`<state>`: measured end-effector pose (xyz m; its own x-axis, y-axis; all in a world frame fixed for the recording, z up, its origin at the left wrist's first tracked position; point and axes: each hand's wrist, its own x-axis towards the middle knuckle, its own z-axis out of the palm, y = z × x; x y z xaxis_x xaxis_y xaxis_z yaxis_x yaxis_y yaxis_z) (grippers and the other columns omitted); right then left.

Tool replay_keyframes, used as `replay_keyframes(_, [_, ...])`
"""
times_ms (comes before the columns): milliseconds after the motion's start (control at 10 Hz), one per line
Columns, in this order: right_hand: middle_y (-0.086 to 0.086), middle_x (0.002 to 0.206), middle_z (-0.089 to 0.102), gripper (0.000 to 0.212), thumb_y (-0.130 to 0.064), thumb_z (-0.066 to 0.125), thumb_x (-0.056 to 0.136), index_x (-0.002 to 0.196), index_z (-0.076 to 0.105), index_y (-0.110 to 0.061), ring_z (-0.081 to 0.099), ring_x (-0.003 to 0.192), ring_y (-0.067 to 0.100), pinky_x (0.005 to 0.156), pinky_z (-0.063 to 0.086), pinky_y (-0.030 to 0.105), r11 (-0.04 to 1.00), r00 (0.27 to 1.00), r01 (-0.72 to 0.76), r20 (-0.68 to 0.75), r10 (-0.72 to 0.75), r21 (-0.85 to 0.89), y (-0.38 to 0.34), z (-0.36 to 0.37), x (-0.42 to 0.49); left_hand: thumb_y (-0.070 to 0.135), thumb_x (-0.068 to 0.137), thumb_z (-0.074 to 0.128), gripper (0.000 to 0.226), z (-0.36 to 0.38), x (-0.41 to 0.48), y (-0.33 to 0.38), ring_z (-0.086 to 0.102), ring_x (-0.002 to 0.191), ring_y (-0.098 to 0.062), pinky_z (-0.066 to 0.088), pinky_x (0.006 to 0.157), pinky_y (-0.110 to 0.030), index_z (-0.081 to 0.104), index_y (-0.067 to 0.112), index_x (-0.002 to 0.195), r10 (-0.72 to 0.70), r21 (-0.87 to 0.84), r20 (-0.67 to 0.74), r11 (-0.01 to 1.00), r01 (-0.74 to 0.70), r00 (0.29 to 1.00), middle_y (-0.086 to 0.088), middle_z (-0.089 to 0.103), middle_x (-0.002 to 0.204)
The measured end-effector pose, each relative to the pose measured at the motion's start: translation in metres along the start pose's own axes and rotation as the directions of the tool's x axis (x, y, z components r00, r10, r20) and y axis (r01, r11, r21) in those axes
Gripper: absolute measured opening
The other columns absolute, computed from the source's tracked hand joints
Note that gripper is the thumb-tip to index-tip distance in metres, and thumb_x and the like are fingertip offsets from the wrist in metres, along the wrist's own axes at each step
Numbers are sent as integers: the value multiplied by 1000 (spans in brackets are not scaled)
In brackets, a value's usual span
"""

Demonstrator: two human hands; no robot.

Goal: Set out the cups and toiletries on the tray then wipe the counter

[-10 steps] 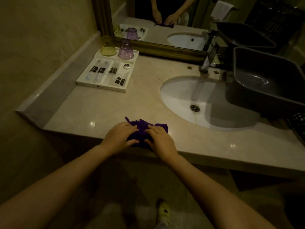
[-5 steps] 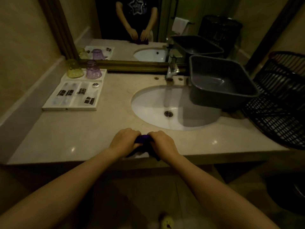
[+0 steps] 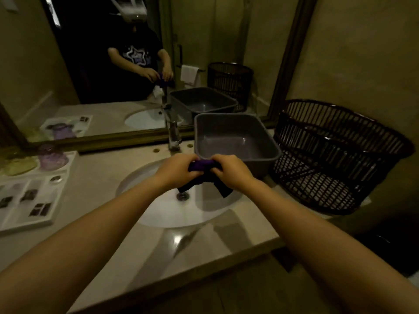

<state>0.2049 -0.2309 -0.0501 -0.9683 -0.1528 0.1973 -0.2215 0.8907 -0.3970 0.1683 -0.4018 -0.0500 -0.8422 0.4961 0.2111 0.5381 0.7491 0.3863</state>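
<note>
A purple cloth [image 3: 202, 167] is bunched between my left hand [image 3: 175, 169] and my right hand [image 3: 231, 169], both gripping it in the air above the white sink [image 3: 158, 214]. Two dark ends of the cloth hang down. At the far left a white tray [image 3: 25, 220] on the beige counter [image 3: 95, 173] holds a purple cup [image 3: 52, 157], a yellow cup [image 3: 19, 165] and several small dark toiletry packets [image 3: 39, 209].
A grey plastic tub [image 3: 235, 138] sits right of the chrome faucet [image 3: 173, 132]. A dark wicker basket [image 3: 335, 159] stands at the counter's right end. A framed mirror [image 3: 204, 53] runs along the back wall.
Both hands lifted the cloth off the counter's front edge and carried it forward over the sink. The view has swung right and up, pushing the tray to the left edge.
</note>
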Motion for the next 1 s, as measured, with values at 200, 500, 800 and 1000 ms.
replay_keyframes(200, [8,107,66,24,-24,55,90,113,59,-19,62,96,24,78,48,35,998,996,-69,-56,68,-9,62,-72,47,38,83,59,26,-5,100,50,58,75,-16,46,66,-32,59,21,102,42,68,-61,997,-37,997,-1,64,86])
replay_keyframes(500, [12,115,63,28,-19,54,90,118,57,-15,59,104,27,88,49,39,980,980,-199,20,198,32,133,-70,95,31,84,60,23,52,187,51,55,75,-15,40,66,-29,61,21,104,-67,9,-19,998,67,998,3,58,83])
replay_keyframes(800, [15,114,61,29,-16,58,88,117,60,-11,59,105,28,92,49,39,939,927,-336,203,316,74,179,-12,119,32,82,62,12,126,222,8,57,72,-14,45,66,-28,63,22,88,-176,-12,175,983,181,969,1,60,78])
replay_keyframes(1000, [14,125,58,37,-18,61,87,122,58,-8,56,112,28,100,46,40,912,820,-400,411,398,-87,185,6,137,42,80,62,49,150,238,-12,54,100,-15,38,81,-25,54,22,124,-223,47,478,972,229,850,-2,59,120])
